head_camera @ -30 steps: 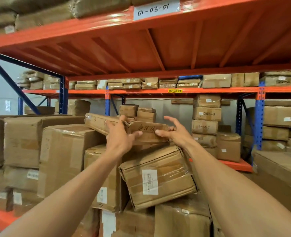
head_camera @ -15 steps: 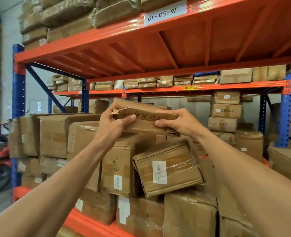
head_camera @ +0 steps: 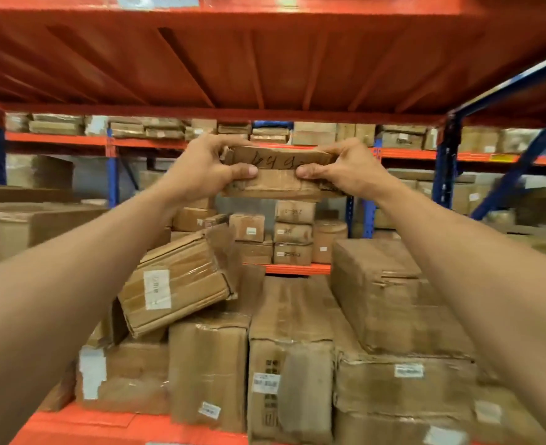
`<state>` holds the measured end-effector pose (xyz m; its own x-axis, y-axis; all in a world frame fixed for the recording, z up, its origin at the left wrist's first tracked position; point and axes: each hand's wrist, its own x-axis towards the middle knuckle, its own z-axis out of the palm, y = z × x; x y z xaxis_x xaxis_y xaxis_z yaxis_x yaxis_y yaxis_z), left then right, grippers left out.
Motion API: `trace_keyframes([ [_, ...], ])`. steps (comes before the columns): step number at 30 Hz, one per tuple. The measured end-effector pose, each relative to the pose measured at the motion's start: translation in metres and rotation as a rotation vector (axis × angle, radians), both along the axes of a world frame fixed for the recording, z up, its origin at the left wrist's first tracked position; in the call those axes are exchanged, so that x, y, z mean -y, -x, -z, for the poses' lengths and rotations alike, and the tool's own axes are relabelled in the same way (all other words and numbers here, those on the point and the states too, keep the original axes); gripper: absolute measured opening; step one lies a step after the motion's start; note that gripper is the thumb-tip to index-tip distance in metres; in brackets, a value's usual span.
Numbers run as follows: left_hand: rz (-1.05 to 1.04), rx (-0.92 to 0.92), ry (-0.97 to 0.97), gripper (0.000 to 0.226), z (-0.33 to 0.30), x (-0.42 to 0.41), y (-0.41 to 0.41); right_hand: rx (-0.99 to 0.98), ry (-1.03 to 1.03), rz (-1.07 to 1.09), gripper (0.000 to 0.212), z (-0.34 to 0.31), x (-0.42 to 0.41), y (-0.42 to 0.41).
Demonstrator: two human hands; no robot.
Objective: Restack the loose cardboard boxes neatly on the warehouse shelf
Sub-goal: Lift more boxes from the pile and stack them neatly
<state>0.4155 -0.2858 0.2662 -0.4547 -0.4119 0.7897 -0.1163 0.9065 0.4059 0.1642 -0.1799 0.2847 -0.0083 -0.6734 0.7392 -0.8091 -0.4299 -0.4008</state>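
I hold a flat, worn cardboard box point(head_camera: 278, 183) with handwritten digits on its near edge, raised in the air above the stack. My left hand point(head_camera: 212, 168) grips its left end and my right hand point(head_camera: 345, 170) grips its right end, thumbs on the near face. Below it a taped box with a white label point(head_camera: 178, 284) lies tilted on the lower boxes. A long box point(head_camera: 384, 293) lies flat on the stack to the right.
Tall upright boxes point(head_camera: 287, 364) fill the orange shelf point(head_camera: 82, 425) below. The orange deck of the upper shelf point(head_camera: 265, 59) hangs close overhead. Blue uprights point(head_camera: 445, 165) stand at the right. More racks of small boxes point(head_camera: 292, 232) stand behind.
I have lifted the flat box off the pile and carried it up and to the right. The view has swung right and closer, so the tilted labelled box now sits lower left.
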Motion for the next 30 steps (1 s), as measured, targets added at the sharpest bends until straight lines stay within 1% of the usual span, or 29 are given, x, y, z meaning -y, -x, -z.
trace_keyframes([
  [2,0.055,-0.012,-0.001,0.028,0.013,-0.008,0.04,-0.015,-0.017,0.078,0.027,0.006,-0.026,0.03],
  [4,0.11,-0.019,-0.008,0.019,0.025,-0.021,0.079,-0.021,-0.03,0.152,0.032,0.012,-0.053,0.058],
  [6,0.185,-0.032,-0.052,0.021,0.035,-0.038,0.117,-0.007,-0.033,0.219,0.032,0.018,-0.08,0.087],
  [9,0.249,-0.047,-0.061,0.024,0.048,-0.064,0.169,0.039,-0.067,0.288,0.025,0.032,-0.116,0.128],
  [11,0.254,-0.051,-0.07,0.022,0.057,-0.082,0.2,0.054,-0.077,0.346,0.025,0.045,-0.138,0.154],
  [13,0.257,-0.035,-0.098,0.028,0.069,-0.098,0.228,0.07,-0.093,0.387,0.027,0.059,-0.156,0.18],
  [15,0.259,-0.019,-0.103,0.032,0.085,-0.11,0.25,0.09,-0.12,0.415,0.025,0.075,-0.167,0.203],
  [19,0.19,0.062,-0.091,0.033,0.118,-0.109,0.277,0.101,-0.195,0.419,0.032,0.11,-0.164,0.233],
  [21,0.219,0.038,-0.135,0.027,0.126,-0.097,0.281,0.1,-0.179,0.388,0.034,0.119,-0.154,0.24],
  [23,0.25,0.034,-0.143,0.021,0.127,-0.087,0.286,0.096,-0.164,0.375,0.036,0.12,-0.149,0.245],
  [27,0.251,0.04,-0.132,0.019,0.126,-0.079,0.292,0.055,-0.181,0.407,0.039,0.118,-0.147,0.25],
  [30,0.277,0.083,-0.159,0.017,0.127,-0.08,0.29,0.063,-0.204,0.415,0.044,0.119,-0.149,0.25],
])
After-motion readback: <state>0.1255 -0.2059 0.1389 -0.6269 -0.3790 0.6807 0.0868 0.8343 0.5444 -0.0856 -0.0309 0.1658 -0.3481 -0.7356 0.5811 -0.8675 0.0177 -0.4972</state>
